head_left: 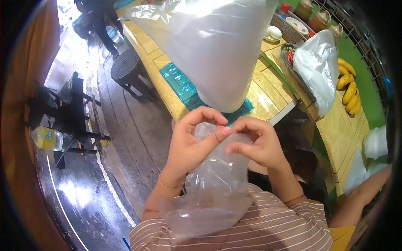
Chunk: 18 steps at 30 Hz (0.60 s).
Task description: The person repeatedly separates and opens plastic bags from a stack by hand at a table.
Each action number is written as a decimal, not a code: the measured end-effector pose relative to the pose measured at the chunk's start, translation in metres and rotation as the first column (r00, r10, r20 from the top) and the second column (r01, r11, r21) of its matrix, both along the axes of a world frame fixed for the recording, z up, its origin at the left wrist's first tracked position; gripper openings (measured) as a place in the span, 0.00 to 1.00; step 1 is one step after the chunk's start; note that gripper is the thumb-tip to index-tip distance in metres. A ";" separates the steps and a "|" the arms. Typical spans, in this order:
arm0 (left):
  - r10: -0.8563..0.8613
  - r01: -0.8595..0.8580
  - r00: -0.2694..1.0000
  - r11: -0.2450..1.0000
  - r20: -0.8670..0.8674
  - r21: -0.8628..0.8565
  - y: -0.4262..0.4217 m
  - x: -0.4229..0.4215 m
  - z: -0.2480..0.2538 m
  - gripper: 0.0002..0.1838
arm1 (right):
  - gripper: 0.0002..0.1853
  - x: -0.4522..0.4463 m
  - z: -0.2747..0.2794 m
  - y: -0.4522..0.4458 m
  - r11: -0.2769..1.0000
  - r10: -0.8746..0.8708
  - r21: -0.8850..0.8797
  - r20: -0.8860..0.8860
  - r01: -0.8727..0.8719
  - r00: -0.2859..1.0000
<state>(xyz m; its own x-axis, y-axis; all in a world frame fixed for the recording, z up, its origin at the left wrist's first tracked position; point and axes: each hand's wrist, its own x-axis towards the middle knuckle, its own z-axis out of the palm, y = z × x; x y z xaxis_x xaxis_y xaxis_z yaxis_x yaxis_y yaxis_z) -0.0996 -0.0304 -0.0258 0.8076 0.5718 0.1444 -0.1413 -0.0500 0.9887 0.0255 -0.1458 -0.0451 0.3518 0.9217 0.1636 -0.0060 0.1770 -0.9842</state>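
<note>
A clear plastic bag (220, 171) hangs crumpled between my hands, in front of my striped shirt. My left hand (194, 136) is closed, its thumb and forefinger pinching the bag's upper edge. Close beside it, my right hand (259, 140) has its fingers curled over the same edge; its thumb stands a little apart and is slightly blurred. Just beyond my fingers, a large roll of whitish clear plastic (222, 54) stands on the table, a loose sheet spreading from its upper left. Under its base lies teal plastic wrapping (178, 79).
On the right are bananas (349, 88), a white plastic bag (318, 62) over a basket, an egg (274, 32) and several jars (320, 20). To the left stand a dark round stool (125, 65) and a yellow-labelled bottle (47, 138). Another person's arm (360, 196) reaches in at lower right.
</note>
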 end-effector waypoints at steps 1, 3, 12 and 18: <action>-0.008 0.007 1.000 0.999 0.024 0.044 -0.001 0.001 0.002 0.10 | 0.08 0.001 0.001 -0.002 0.999 -0.050 -0.012 0.041 0.051 0.998; -0.059 0.059 0.998 0.998 -0.001 -0.027 -0.004 0.002 0.009 0.09 | 0.03 0.001 0.005 -0.003 0.983 -0.182 0.027 0.130 0.180 0.975; -0.157 0.163 0.986 0.979 0.060 -0.122 -0.004 0.012 -0.001 0.06 | 0.05 0.009 0.025 -0.003 0.903 -0.427 0.261 0.464 0.341 0.776; -0.127 0.151 0.956 0.986 0.265 -0.073 -0.004 0.016 -0.010 0.04 | 0.06 0.025 0.037 0.002 0.886 -0.445 0.385 0.543 0.260 0.712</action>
<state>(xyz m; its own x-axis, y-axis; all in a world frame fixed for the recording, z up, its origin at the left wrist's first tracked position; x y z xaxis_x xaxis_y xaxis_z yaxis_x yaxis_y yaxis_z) -0.0838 -0.0341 -0.0363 0.8217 0.4774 0.3113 -0.3920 0.0770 0.9167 0.0505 -0.1442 -0.0084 0.3838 0.6378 0.6677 0.6836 0.2899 -0.6699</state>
